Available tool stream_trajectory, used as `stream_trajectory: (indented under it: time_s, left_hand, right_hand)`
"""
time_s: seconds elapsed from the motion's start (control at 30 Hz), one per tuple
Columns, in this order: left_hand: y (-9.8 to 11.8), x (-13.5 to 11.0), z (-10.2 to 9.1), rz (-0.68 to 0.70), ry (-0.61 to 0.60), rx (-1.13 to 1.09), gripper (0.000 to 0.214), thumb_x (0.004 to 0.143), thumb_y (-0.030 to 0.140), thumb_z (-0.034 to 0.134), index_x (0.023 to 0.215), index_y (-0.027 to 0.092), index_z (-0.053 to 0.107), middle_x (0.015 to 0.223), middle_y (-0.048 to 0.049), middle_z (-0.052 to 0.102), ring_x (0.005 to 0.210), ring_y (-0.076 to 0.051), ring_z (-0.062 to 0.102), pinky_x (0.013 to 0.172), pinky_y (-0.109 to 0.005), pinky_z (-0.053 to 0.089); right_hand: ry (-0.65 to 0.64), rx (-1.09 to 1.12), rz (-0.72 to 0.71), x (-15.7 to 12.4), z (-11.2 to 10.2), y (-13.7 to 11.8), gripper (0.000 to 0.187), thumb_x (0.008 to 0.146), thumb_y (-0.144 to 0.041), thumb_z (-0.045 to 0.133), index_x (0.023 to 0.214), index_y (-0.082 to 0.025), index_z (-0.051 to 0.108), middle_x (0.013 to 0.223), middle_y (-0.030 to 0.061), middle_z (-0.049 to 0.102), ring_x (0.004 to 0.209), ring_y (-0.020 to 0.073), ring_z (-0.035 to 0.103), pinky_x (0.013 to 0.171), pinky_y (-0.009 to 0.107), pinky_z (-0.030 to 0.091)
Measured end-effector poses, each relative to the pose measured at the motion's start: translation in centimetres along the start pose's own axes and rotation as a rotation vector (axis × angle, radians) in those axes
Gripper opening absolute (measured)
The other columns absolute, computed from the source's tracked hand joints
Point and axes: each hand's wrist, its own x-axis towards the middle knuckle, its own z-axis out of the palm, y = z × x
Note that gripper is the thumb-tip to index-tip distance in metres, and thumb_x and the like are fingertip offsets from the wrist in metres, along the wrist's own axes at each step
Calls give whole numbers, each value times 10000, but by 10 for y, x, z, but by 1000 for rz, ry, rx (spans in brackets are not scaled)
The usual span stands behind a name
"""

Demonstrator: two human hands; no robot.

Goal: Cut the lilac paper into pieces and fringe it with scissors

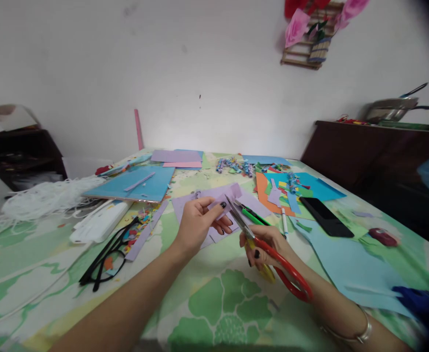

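Observation:
My left hand (199, 220) pinches a small piece of lilac paper (224, 199) between thumb and fingers, just above the table. My right hand (263, 247) grips red-and-yellow-handled scissors (273, 256); their blades point up and left, with the tips touching the held lilac paper. Beneath both hands lie larger lilac sheets (214, 195) on the green-patterned tablecloth (229, 303). A silver bracelet (357, 332) circles my right wrist.
Black glasses (107, 254) and a white case (99, 222) lie left. A blue sheet (133, 183) sits behind them, white string (45, 198) further left. Green markers (253, 215), a black phone (326, 217), orange and blue paper (349, 269) and scraps lie right. A dark cabinet (368, 151) stands beyond.

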Motion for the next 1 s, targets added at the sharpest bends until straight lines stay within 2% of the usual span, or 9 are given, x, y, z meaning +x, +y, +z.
stream_trajectory:
  time_s: [0.17,0.43,0.77,1.0]
  left_hand:
    - [1,-1,1,-6,10,9,175,750,255,647,659,116,590,515,-44,668,405,-142,622,375,-183,424]
    - [3,-1,2,-20,28,33,185,741,275,651,657,122,588,511,-41,661,401,-136,614,377,-187,418]
    - [3,-1,2,-16,29,49,191,746,282,644,637,133,595,519,-39,661,406,-135,618,380,-194,418]
    - [3,-3,1,-16,27,38,203,745,291,654,643,127,592,521,-40,662,416,-139,622,391,-195,422]
  right_hand:
    - [-20,-10,6,0,-2,4,509,650,-600,738,816,-146,579,544,-2,562,428,98,494,401,190,423]
    - [19,-53,6,-1,3,-6,539,607,-625,751,754,-141,565,503,-25,501,416,96,480,385,180,407]
    - [30,-62,37,0,2,0,508,619,-619,740,726,-159,553,505,-30,490,419,98,461,372,183,378]
    - [45,-70,29,0,3,-1,453,653,-557,743,708,-145,564,467,-43,481,384,80,441,358,170,380]
